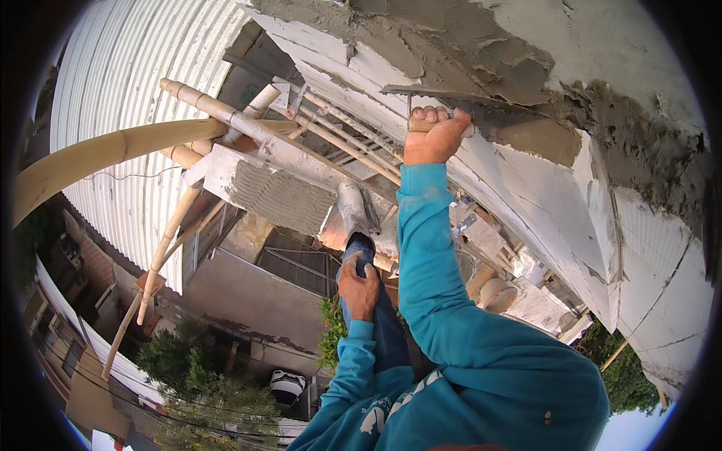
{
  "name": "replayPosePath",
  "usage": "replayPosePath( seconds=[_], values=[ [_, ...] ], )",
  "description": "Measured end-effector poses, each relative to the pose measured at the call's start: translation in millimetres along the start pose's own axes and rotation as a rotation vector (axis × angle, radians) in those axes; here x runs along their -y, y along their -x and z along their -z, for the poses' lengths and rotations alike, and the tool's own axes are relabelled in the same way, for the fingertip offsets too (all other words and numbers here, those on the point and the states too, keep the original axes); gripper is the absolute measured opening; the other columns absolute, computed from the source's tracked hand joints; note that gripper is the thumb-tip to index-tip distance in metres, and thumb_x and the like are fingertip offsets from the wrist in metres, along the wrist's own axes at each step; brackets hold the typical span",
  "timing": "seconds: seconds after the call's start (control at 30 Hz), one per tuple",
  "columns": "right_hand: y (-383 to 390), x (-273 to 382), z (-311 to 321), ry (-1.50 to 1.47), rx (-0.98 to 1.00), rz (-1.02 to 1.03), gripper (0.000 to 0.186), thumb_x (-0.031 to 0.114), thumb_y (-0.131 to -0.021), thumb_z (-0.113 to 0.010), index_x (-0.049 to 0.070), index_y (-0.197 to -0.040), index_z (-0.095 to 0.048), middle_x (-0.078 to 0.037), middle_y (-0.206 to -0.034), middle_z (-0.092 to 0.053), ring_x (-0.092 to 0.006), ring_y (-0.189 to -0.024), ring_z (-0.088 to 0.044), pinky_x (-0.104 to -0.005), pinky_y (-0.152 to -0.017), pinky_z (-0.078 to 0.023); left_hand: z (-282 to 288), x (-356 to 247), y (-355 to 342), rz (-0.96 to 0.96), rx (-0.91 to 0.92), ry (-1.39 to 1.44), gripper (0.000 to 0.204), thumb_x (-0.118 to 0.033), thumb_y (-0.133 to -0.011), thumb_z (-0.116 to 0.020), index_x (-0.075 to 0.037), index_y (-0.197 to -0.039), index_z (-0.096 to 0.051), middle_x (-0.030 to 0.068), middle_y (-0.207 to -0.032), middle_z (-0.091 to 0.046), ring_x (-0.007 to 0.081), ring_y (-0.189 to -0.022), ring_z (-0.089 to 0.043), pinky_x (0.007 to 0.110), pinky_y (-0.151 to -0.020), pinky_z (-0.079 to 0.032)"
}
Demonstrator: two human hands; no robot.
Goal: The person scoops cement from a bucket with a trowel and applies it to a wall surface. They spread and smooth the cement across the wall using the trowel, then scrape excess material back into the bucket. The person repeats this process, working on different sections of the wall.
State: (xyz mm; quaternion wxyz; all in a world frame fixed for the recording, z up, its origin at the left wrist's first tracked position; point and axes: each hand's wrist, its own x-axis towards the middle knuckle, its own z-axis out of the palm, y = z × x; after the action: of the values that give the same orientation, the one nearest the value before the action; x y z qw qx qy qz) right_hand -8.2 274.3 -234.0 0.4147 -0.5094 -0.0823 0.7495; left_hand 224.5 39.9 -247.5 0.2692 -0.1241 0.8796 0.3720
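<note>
My right hand (436,139) is wrapped round the pale handle of a plastering trowel (489,111). Its long, dark metal blade lies along the wall, against a band of wet grey mortar (459,52). Ridges and smears mark the mortar above the blade, while white panels (519,210) of the wall show below it. Lower down, my left hand (358,289) rests on my bent leg in blue jeans (387,327), fingers lying over the cloth and holding nothing. My foot in a mortar-caked boot (351,207) is on the scaffold.
Bamboo poles (248,128) cross left of me, one curved pole (113,146) reaching close. A board with combed mortar (278,192) lies by my foot. Far below are a corrugated roof (135,83), trees (188,368) and a white car (287,387); the drop is open.
</note>
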Motion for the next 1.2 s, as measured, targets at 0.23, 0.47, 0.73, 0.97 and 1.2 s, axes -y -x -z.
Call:
replayPosePath(
  seconds=[0.23, 0.47, 0.73, 0.97, 1.2],
  values=[
    [21, -22, -23, 0.023, 0.023, -0.101, 0.017, 0.022, -0.090, -0.049, 0.017, -0.102, -0.038, -0.001, -0.070, -0.035, -0.0143, -0.056, -0.037, -0.0336, -0.053, -0.037, -7, 4, 8, -0.002, 0.068, -0.005, 0.034, -0.020, -0.079, -0.064, -0.005, -0.109, -0.067, 0.0153, -0.112, -0.066, 0.0351, -0.105, -0.061, 0.044, -0.095, -0.045],
    [46, -70, -75, -0.028, -0.011, -0.059, 0.022, 0.018, -0.091, -0.049, 0.013, -0.110, -0.038, -0.002, -0.070, -0.036, -0.0147, -0.053, -0.038, -0.0350, -0.050, -0.037, -28, 37, 20, 0.171, 0.099, 0.177, 0.037, -0.034, -0.080, -0.065, -0.010, -0.108, -0.068, 0.0122, -0.107, -0.067, 0.0330, -0.100, -0.062, 0.042, -0.087, -0.046],
    [73, -157, -123, -0.058, 0.024, -0.111, 0.023, 0.020, -0.090, -0.050, 0.009, -0.108, -0.040, -0.004, -0.073, -0.043, -0.0139, -0.056, -0.045, -0.0320, -0.045, -0.037, -32, 36, 21, 0.217, 0.106, 0.090, 0.036, -0.033, -0.080, -0.064, -0.010, -0.108, -0.068, 0.0124, -0.107, -0.067, 0.0329, -0.100, -0.062, 0.042, -0.087, -0.046],
    [57, -235, -143, -0.113, 0.175, -0.384, 0.032, 0.023, -0.096, -0.052, 0.008, -0.124, -0.049, -0.010, -0.092, -0.063, -0.0260, -0.080, -0.064, -0.0334, -0.067, -0.051, -32, 32, 31, 0.245, 0.080, 0.083, 0.036, -0.031, -0.080, -0.064, -0.010, -0.108, -0.068, 0.0126, -0.107, -0.067, 0.0329, -0.099, -0.062, 0.042, -0.087, -0.046],
    [155, -187, -138, 0.203, 0.220, -0.360, 0.029, 0.023, -0.095, -0.051, 0.010, -0.120, -0.045, -0.009, -0.080, -0.055, -0.0206, -0.064, -0.056, -0.0294, -0.052, -0.045, -36, 34, 36, 0.266, 0.032, 0.062, 0.035, -0.030, -0.079, -0.064, -0.010, -0.108, -0.068, 0.0127, -0.106, -0.067, 0.0328, -0.099, -0.062, 0.043, -0.086, -0.046]
  ],
)
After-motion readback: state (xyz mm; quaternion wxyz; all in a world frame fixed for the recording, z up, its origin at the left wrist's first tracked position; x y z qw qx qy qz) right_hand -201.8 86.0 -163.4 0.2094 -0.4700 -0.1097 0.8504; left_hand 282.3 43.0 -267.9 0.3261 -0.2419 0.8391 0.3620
